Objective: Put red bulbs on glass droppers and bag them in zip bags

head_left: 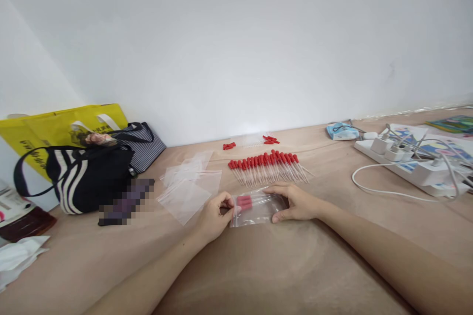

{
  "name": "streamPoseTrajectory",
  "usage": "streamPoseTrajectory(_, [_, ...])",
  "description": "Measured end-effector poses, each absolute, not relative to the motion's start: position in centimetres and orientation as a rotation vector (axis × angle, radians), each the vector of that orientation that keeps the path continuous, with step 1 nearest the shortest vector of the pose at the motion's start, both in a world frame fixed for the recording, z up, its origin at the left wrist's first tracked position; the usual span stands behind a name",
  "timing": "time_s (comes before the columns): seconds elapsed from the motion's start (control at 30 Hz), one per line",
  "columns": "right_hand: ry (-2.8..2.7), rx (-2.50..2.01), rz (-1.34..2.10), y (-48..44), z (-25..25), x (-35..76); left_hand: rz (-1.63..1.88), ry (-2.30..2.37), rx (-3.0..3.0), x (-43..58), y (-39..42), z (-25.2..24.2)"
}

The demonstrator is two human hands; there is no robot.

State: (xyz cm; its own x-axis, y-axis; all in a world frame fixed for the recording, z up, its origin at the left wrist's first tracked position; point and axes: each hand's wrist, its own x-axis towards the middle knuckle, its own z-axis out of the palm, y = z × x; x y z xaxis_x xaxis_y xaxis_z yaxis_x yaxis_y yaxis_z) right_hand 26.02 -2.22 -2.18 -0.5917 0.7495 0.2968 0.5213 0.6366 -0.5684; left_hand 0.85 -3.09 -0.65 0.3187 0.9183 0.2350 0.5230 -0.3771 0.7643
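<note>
Tan tabletop (258, 270) bears a clear bag (260, 210); white wall (236, 34) behind.

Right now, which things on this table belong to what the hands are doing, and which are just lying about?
In use: left hand, right hand, small clear bag, row of red-capped droppers, pile of empty bags.
Lying about: striped bag, yellow bag, power strip, face mask.
</note>
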Motion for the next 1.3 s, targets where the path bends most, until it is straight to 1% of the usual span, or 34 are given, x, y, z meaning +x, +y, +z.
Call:
streamPoseTrajectory(0.17, [-2.344,-0.966,0.596,-2.2,-2.2,26.0,0.958,1.268,2.124,0.3,-2.6,-1.2])
streamPoseTrajectory(0.3, [-2.347,-0.952,0.597,-2.2,-2.2,26.0,0.878,1.19,2.205,-0.6,-1.1,0.3])
streamPoseTrajectory(0.47, [-2.349,-0.949,0.603,-2.2,-2.1,25.9,0.702,1.474,2.336,0.0,4.1,2.3])
streamPoseTrajectory(0.67, [-2.34,-0.965,0.612,-2.3,-2.0,25.9,0.664,1.726,2.235,3.4,10.6,1.6])
streamPoseTrajectory(0.8, [-2.342,-0.965,0.626,-2.4,-1.8,25.9,0.611,1.86,2.094,4.9,12.4,1.0])
streamPoseTrajectory(0.9, [-2.347,-0.964,0.628,-2.4,-1.8,25.8,0.588,1.844,1.997,5.4,12.6,1.2])
streamPoseTrajectory(1.0, [-2.345,-0.971,0.625,-2.4,-1.7,25.8,0.662,1.772,1.907,5.2,12.2,2.0])
streamPoseTrajectory(1.1, [-2.35,-0.975,0.621,-2.4,-1.7,25.8,0.832,1.653,1.818,3.8,10.8,3.3])
streamPoseTrajectory(1.2, [-2.355,-0.981,0.616,-2.4,-1.8,25.8,1.018,1.493,1.715,1.3,8.0,4.4])
streamPoseTrajectory(1.3, [-2.353,-0.981,0.616,-2.3,-1.9,25.9,1.182,1.398,1.612,-1.5,4.2,4.2])
